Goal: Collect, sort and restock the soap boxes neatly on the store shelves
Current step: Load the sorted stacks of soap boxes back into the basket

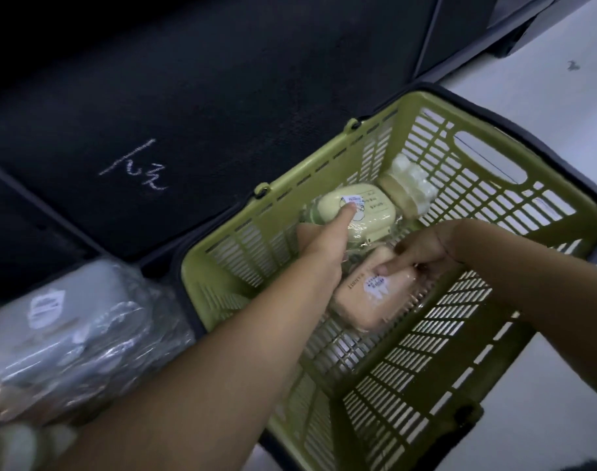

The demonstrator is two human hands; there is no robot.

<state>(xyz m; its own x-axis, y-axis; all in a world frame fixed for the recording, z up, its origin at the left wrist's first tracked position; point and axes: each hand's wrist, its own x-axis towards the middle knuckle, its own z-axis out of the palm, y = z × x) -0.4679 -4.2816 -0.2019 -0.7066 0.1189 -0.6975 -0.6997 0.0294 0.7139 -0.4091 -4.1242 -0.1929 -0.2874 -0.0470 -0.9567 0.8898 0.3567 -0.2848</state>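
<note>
A green slatted basket [460,355] lies on the floor with wrapped soap boxes inside. My left hand [324,246] grips a pale green soap box [361,215], thumb across its white label. My right hand [422,249] pinches the upper end of a peach soap box [375,300] lower in the basket. A cream and white box [405,188] lies at the basket's far end. At the left, outside the basket, a grey soap box [55,321] in clear wrap sits on top of other wrapped boxes.
A dark shelf panel [188,113] with a white scrawl runs behind the basket. Pale floor [545,79] spreads to the right. Blurred pale objects [15,443] lie at the bottom left corner.
</note>
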